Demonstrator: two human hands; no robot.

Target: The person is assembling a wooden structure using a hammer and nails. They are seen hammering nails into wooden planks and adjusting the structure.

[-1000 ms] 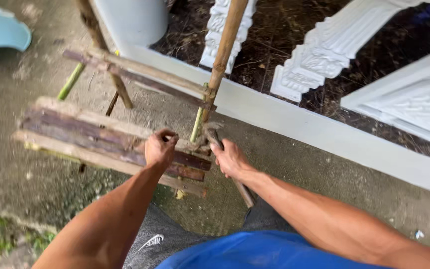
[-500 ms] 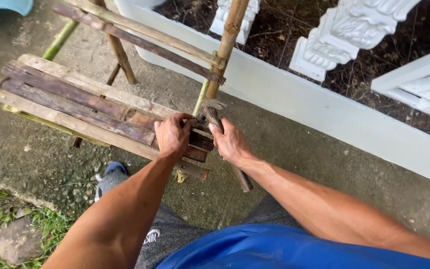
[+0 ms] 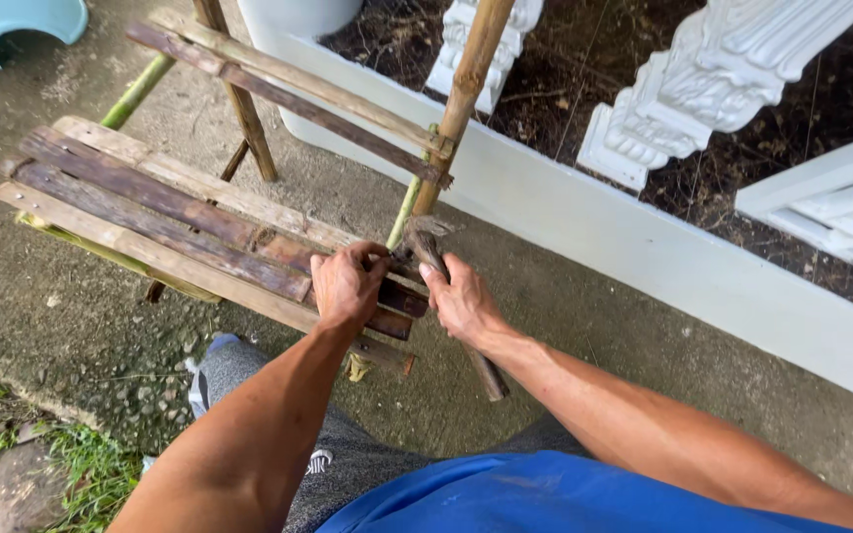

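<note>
A low bench of weathered brown wooden slats on green bamboo legs [image 3: 170, 222] stands on the grey concrete ground [image 3: 565, 336], its slats running from ten o'clock down to the centre of the view. At one o'clock from the hands, an upright tan bamboo post [image 3: 466, 84] rises at the bench's near end, close against the long white-painted kerb [image 3: 644, 247], which crosses from twelve to four o'clock. Open concrete lies at five and seven o'clock; grass edges the eight o'clock corner.

Both forearms reach in from six o'clock, nearly straight. The left hand [image 3: 348, 286] lies knuckles-up, fingers curled tight over the slat ends. Just beside it at three o'clock, the right hand [image 3: 461, 301] is wrapped firmly round the dark wooden handle of a rusty claw hammer [image 3: 431, 247], whose head sits at the slat ends by the post's foot.
</note>
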